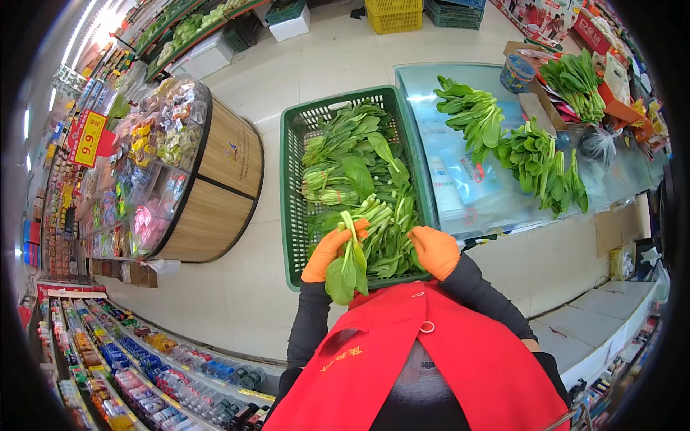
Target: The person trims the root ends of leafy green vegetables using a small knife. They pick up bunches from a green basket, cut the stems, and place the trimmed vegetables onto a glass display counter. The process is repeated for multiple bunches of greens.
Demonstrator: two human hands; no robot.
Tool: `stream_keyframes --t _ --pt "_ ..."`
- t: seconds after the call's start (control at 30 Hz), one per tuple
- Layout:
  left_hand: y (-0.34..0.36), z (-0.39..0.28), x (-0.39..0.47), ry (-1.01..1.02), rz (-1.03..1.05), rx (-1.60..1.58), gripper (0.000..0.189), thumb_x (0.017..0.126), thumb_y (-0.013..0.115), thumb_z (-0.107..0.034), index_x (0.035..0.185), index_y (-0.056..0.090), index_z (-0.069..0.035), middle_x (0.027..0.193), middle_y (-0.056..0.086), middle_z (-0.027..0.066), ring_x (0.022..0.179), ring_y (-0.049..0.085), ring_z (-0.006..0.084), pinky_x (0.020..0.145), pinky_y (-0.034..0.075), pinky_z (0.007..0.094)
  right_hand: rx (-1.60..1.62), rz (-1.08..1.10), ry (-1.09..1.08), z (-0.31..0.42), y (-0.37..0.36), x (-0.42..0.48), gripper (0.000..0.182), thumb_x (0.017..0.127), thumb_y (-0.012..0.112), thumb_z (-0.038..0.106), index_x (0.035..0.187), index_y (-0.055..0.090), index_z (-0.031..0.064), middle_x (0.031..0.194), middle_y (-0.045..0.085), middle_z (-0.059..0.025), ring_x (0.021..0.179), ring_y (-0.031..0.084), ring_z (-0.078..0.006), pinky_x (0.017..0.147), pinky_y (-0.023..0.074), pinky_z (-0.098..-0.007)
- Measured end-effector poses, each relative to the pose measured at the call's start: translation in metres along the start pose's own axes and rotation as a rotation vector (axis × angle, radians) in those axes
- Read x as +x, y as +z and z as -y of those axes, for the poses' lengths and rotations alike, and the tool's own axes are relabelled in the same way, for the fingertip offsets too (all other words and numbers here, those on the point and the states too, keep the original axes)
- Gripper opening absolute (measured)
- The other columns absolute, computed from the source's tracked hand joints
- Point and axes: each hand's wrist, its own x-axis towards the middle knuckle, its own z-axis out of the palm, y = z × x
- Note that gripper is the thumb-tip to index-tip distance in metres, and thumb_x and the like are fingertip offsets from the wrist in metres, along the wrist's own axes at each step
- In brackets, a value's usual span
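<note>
My left hand point(327, 252), in an orange glove, grips a small leafy green plant point(346, 272), its pale stems up and its leaves hanging down. It is over the near left part of a green plastic crate point(287, 231). My gloved right hand point(437, 252) is at the crate's near right side, fingers drawn together beside loose leafy greens point(401, 231); whether they pinch a stem I cannot tell. Farther back in the crate lie bunches of leafy greens point(345, 134), some tied with reddish bands point(338, 196).
A glass-topped table point(458, 207) adjoins the crate's right side, holding a bunch of greens point(477, 116), more greens point(531, 156) and a blue tub point(517, 73). A rounded wooden display stand point(215, 188) with packaged snacks is at left. Bottled drinks point(183, 372) fill shelves at lower left.
</note>
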Motion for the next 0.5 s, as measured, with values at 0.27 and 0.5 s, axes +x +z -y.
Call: stream_keyframes --t 0.27,0.5 --pt "0.024 0.013 0.010 0.156 0.151 0.528 0.030 0.101 0.056 -0.015 0.124 0.065 0.002 0.108 0.071 0.0045 0.096 0.064 0.0117 0.085 0.050 0.0265 0.061 0.040 -0.054 0.031 0.001 0.017 0.006 0.093 0.056 0.013 0.094 0.060 0.0086 0.085 0.064 -0.0157 0.078 0.064 -0.0410 0.066 0.0513 -0.0495" --pt "-0.004 0.023 0.012 0.450 -0.308 1.047 0.028 0.100 0.059 -0.012 0.124 0.066 0.000 0.112 0.074 0.0098 0.102 0.070 0.0183 0.087 0.053 0.0295 0.249 -0.055 0.113 0.018 0.003 -0.001 0.022 0.092 0.066 0.024 0.108 0.067 0.0093 0.089 0.068 -0.0141 0.082 0.067 -0.0381 0.072 0.0539 -0.0447"
